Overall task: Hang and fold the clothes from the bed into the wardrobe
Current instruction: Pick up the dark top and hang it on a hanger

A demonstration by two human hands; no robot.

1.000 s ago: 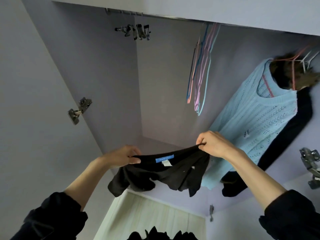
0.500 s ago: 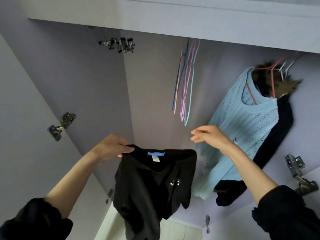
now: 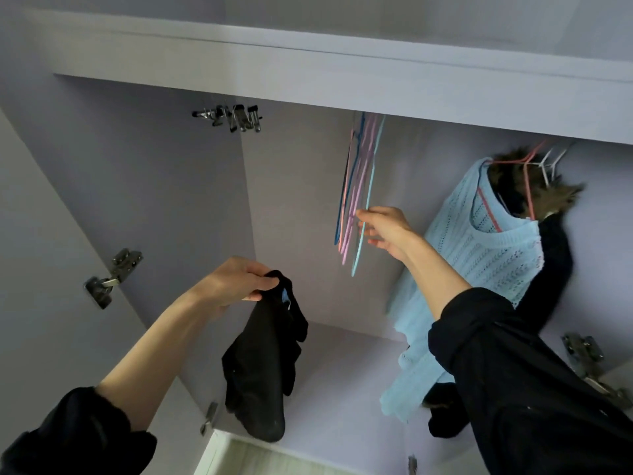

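Head cam: limp black fabric top [image 3: 263, 365] w/ blue neck label now dangles bunched from the left hand [image 3: 236, 286], pinched at its collar, inside the open lilac wardrobe [image 3: 164, 186]. Right hand [image 3: 383, 228] has let go & reaches, fingers loosely spread, touching thin pastel wire hangers [image 3: 356, 200] — prob. picking one to hang it beside the pale blue knit sweater [image 3: 493, 255].

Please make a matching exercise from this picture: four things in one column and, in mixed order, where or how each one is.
Things:
1. black top
2. blue sweater
3. empty hangers
4. metal clips

States:
A. touched by the right hand
B. at the upper left of the wardrobe
C. gripped by the left hand, hanging limp
D. hung on a pink hanger at the right

Pairs: 1-C, 2-D, 3-A, 4-B
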